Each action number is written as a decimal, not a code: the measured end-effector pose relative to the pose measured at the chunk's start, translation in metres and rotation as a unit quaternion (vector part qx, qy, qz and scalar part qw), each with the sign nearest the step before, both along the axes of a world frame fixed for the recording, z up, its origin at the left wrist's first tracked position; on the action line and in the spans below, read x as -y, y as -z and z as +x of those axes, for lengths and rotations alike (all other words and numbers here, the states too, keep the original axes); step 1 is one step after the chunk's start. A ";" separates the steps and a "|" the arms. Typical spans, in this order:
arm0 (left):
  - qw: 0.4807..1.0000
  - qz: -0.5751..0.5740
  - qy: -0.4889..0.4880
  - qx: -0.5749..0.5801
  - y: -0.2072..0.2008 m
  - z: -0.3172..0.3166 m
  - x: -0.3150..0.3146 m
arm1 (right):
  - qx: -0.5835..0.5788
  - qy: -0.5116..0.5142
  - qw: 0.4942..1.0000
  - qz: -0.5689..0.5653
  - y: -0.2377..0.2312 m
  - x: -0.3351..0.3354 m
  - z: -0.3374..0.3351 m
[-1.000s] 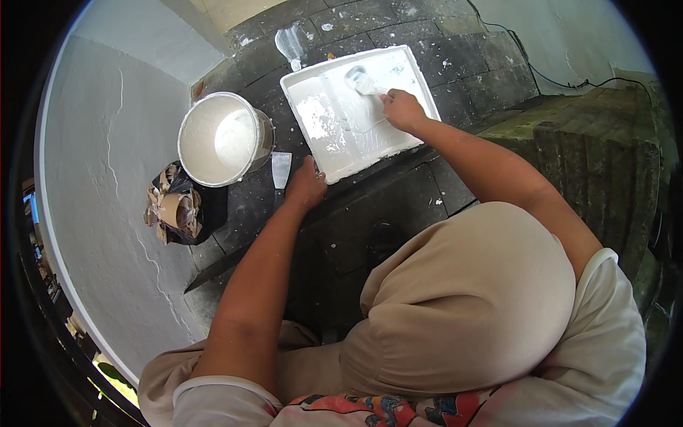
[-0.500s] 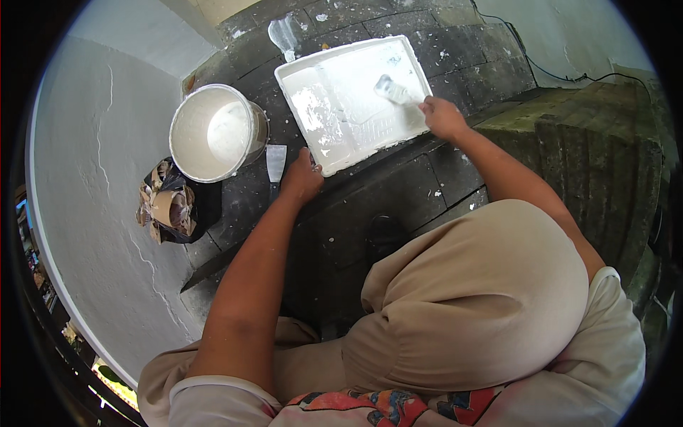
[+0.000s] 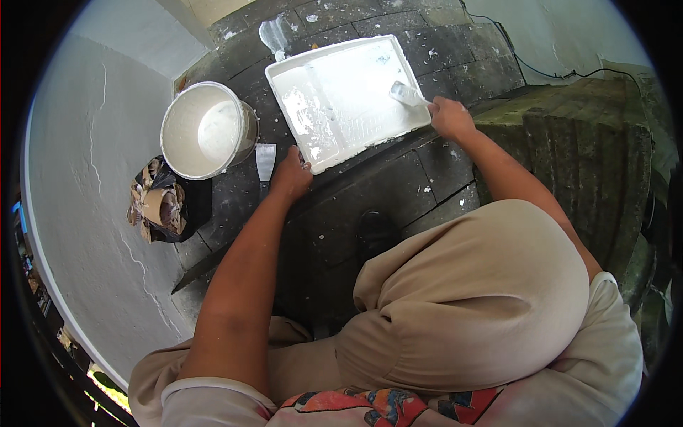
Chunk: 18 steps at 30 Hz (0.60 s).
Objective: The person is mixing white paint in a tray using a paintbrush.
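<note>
A white paint tray (image 3: pixel 334 153), coated with wet white paint, lies tilted on the dark stone tiles ahead of me. My left hand (image 3: pixel 293 176) grips its near left corner. At the right edge, my right hand (image 3: pixel 452 119) is closed round the handle of a white-coated flat tool (image 3: pixel 407 94); whether it is a brush or a scraper I cannot tell. The tool's wide head is over the right part of the tray, against or just above the paint. Beside my left hand lies a putty knife (image 3: pixel 266 162) with a whitened blade.
Left of the tray stands a paint bucket (image 3: pixel 171 117), white inside. Nearer me sits a black bag (image 3: pixel 196 206) with torn brown cardboard. A white-smeared flat piece (image 3: pixel 274 37) lies beyond the tray. A cracked grey wall (image 3: pixel 89 192) borders the left; mossy stone steps (image 3: pixel 569 153) rise at right.
The tool's head has moved right and slightly down across the tray, toward its right edge. My left hand keeps its hold on the corner. The whole view has shifted slightly.
</note>
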<state>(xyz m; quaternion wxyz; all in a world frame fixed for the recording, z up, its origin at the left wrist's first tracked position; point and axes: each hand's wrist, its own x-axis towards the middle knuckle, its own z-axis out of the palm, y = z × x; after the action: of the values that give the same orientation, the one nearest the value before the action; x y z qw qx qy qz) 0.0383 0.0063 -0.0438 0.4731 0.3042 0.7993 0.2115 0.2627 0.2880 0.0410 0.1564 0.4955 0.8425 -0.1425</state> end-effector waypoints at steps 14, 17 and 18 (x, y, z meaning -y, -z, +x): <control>1.000 0.005 -0.005 -0.015 0.003 -0.001 0.004 | -0.006 -0.061 0.998 0.013 -0.051 0.011 -0.023; 1.000 0.012 -0.003 -0.017 0.001 0.002 -0.001 | 0.034 -0.083 0.994 0.057 -0.050 -0.011 -0.010; 1.000 0.011 -0.002 -0.016 0.003 0.002 -0.001 | 0.058 -0.098 0.991 0.073 -0.046 -0.012 -0.008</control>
<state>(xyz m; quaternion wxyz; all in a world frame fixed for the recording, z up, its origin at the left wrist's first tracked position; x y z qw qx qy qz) 0.0401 0.0078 -0.0463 0.4562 0.3116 0.8050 0.2160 0.2542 0.3004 0.0875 0.1816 0.4284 0.8844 -0.0360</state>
